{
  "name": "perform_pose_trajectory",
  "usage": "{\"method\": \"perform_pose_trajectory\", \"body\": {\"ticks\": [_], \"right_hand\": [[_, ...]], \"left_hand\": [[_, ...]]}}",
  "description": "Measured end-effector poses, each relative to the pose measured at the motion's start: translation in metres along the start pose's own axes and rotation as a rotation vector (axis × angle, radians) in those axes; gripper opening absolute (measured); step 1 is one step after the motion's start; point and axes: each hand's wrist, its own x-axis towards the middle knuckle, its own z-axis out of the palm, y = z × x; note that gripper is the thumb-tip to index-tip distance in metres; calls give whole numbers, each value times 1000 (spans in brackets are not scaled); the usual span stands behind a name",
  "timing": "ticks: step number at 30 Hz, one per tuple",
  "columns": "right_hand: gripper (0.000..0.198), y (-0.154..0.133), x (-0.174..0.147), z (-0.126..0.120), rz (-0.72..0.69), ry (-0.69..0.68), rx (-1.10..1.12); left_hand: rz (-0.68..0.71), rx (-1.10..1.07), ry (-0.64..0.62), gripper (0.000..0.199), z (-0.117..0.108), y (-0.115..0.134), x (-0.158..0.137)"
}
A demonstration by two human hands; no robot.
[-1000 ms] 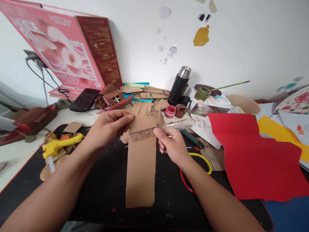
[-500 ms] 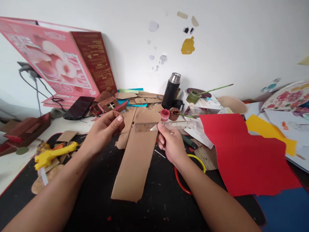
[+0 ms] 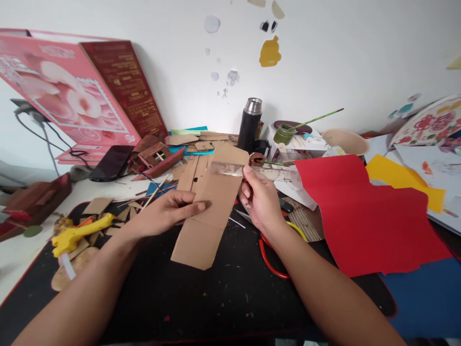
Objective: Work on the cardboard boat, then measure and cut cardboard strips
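A long brown cardboard strip point(image 3: 212, 206), creased across its lower part, is tilted up above the black mat. My left hand point(image 3: 176, 209) grips its left edge, thumb on top and fingers underneath. My right hand point(image 3: 261, 197) is closed on a clear, stained ruler point(image 3: 228, 169), its thumb pressing near the strip's right edge. The ruler lies crosswise over the upper part of the strip and extends to the right behind the hand. Scissors point(image 3: 268, 262) with red and yellow handles lie under my right wrist, partly hidden.
A yellow glue gun point(image 3: 81, 233) lies among cardboard scraps at left. Behind stand a black thermos point(image 3: 249, 127), a green paint jar point(image 3: 284, 134) and a small cardboard boat point(image 3: 156, 156). Red paper point(image 3: 363, 216) spreads at right. A pink box point(image 3: 72, 91) leans at the back left.
My left hand has come down and taken hold of the strip's left edge. The strip's near end has risen off the mat. The view has shifted slightly.
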Motion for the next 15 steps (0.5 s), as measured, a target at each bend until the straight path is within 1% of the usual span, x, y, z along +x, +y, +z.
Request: {"method": "perform_pose_trajectory", "body": {"ticks": [2, 3, 7, 9, 12, 13, 15], "right_hand": [[63, 2, -1, 0, 8, -8, -8], [63, 2, -1, 0, 9, -10, -8], [60, -2, -2, -1, 0, -12, 68], [56, -6, -2, -1, -7, -8, 122], [52, -7, -3, 1, -7, -20, 157], [53, -7, -4, 2, -1, -30, 161], [58, -5, -7, 5, 15, -44, 157]], "left_hand": [[-69, -31, -83, 36, -2, -1, -1], [-99, -45, -98, 38, -4, -2, -1], [-133, -183, 113, 38, -15, -5, 0], [-65, -311, 263, 37, -18, -6, 4], [145, -530, 510, 32, -20, -6, 13], [198, -583, 554, 32, -20, -6, 16], [247, -645, 595, 32, -19, -5, 20]]}}
